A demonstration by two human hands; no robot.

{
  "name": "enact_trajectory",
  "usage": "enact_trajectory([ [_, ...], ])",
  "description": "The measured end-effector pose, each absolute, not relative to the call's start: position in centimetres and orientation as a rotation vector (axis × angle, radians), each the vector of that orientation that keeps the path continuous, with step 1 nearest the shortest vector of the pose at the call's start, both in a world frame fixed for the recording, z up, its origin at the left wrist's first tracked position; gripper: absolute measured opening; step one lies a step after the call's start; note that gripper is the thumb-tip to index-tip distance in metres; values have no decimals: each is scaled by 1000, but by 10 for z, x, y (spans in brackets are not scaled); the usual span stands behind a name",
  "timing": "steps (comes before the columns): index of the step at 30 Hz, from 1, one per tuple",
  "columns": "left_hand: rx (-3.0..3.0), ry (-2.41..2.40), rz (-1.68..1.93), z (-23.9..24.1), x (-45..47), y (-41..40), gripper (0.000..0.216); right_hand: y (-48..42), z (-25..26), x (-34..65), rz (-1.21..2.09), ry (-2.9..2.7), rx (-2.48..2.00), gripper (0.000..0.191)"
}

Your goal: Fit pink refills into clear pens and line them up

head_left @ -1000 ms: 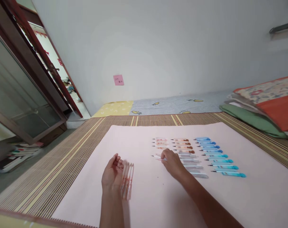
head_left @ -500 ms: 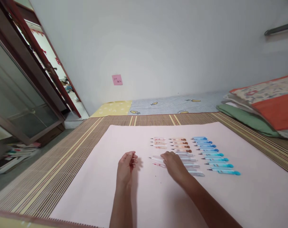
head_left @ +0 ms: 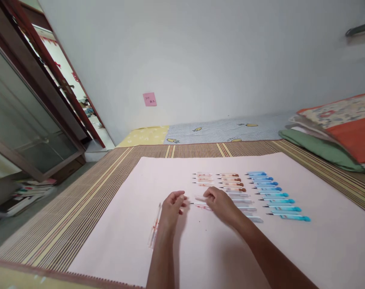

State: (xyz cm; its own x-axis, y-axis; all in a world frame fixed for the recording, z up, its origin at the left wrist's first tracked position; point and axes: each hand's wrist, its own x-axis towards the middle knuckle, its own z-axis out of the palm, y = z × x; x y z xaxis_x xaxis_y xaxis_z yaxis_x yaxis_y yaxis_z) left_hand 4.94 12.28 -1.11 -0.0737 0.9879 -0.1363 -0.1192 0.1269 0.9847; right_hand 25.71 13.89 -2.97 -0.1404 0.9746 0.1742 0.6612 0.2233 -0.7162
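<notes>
- On the wall (head_left: pixel 200 60), a pink note (head_left: pixel 149 99) is seen, handwritten, too small to be read.
- A clear barrel (head_left: pixel 200 198) is pinched by the right hand (head_left: pixel 220 202), beside grey pens (head_left: pixel 256 219).
- The left hand (head_left: pixel 172 208) is held loosely curled, thumb and fingers parted.

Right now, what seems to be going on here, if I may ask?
A person has both hands over a pale pink sheet. The right hand seems to pinch a clear tube; the left hand is loosely curled near the tip of a thin refill, whether touching it I cannot tell. Brown-ended pens lie beyond the right hand, blue pens to its right, and clear, red-marked pens left of the left hand.
</notes>
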Motion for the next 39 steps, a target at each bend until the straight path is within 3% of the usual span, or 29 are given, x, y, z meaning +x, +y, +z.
enact_trajectory([
  [3, 1020, 1158, 1131, -11, 59, 120, 53, 130, -7, 249, 859, -1802, -1296, 11],
  [8, 822, 863, 1205, -8, 59, 120, 39, 128, 14, 245, 1067, -1677, -1108, 20],
  [10, 645, 771, 1259, -6, 53, 121, 34, 134, 11, 253, 989, -1647, -1139, 26],
  [15, 244, 582, 1281, -3, 40, 125, 14, 142, -17, 275, 516, -1986, -1606, 21],
  [19, 245, 721, 1348, -3, 44, 125, 4, 142, -35, 274, 451, -2083, -1689, 23],
  [26, 338, 801, 1358, 0, 49, 122, 17, 144, -30, 277, 467, -2091, -1639, 19],
  [30, 392, 791, 1346, -5, 50, 122, 22, 131, -24, 292, 756, -1679, -1458, 6],
  [35, 479, 731, 1310, -12, 59, 119, 34, 110, -38, 300, 1053, -979, -1238, 35],
  [39, 556, 673, 1236, -10, 77, 113, 38, 102, -48, 279, 1018, -819, -1189, 41],
])
